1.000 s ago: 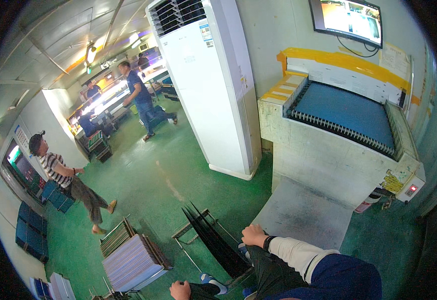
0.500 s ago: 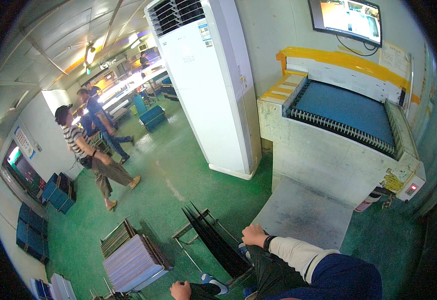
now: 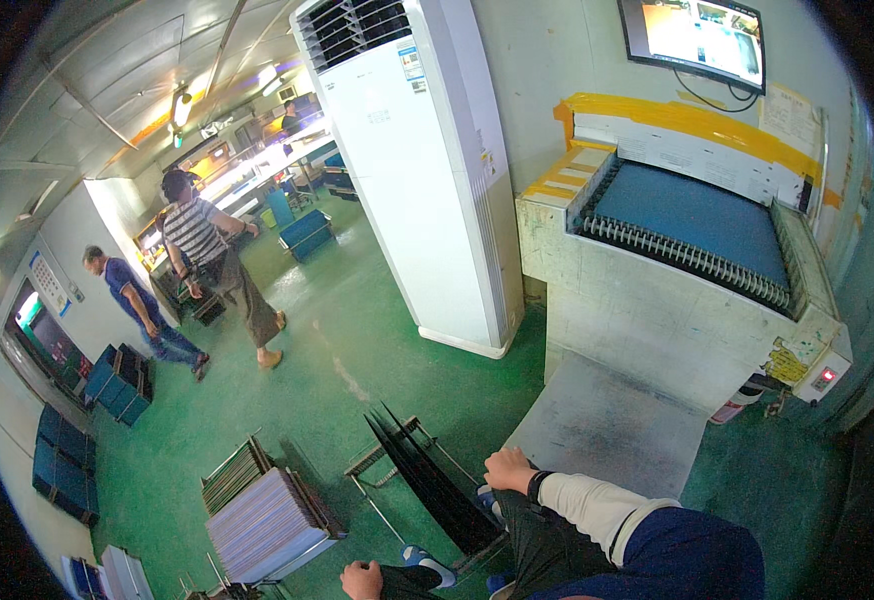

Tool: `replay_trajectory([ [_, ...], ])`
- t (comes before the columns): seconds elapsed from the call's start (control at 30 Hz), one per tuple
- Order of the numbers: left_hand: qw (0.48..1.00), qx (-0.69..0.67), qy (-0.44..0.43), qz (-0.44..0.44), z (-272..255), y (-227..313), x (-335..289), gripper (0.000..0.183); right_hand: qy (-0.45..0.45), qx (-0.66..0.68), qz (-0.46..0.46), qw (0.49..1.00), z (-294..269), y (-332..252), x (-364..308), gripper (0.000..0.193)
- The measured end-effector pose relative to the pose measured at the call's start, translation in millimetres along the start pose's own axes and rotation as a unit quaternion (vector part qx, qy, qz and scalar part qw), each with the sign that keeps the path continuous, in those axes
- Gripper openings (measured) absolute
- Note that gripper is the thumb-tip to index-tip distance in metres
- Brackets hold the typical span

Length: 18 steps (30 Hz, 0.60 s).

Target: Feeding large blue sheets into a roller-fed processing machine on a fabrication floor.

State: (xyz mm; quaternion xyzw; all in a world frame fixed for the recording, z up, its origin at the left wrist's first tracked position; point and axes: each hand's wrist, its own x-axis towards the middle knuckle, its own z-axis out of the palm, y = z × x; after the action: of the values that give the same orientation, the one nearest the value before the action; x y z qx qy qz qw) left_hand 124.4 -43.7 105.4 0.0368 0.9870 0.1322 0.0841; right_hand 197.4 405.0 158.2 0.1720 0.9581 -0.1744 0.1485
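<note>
My right hand point(image 3: 509, 469), with a dark band at its wrist, lies curled over my right knee. At the lower edge my left hand point(image 3: 362, 580) is curled over my left knee in the same way. Neither hand touches a work item. Between and beyond my knees stands a metal floor rack point(image 3: 382, 461) holding a few thin dark panels point(image 3: 427, 485) on edge. Left of it is a second rack filled with many pale purple panels point(image 3: 269, 527) in a tight row, with brownish ones point(image 3: 237, 480) behind.
A conveyor machine point(image 3: 657, 330) with blue rollers stands at right, a grey sheet point(image 3: 612, 425) sloping below it. A tall white air conditioner point(image 3: 427, 180) is ahead; a screen point(image 3: 694, 42) hangs above. Two people walk at left, near blue crates point(image 3: 119, 385).
The person in the striped shirt has walked farther off and to the right. The person in blue has moved left toward the door. My hands have not moved.
</note>
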Motion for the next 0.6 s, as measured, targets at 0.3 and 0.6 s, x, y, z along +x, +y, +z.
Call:
replay_trajectory([
  [0.3,1.000,0.011,0.005,0.001,5,-8,3,0.044,0.008,-0.005,-0.006,1.000,4,0,3,0.032],
  [0.6,1.000,0.013,0.018,-0.001,9,-9,6,0.044,0.014,-0.011,-0.014,1.000,2,-1,2,0.032],
])
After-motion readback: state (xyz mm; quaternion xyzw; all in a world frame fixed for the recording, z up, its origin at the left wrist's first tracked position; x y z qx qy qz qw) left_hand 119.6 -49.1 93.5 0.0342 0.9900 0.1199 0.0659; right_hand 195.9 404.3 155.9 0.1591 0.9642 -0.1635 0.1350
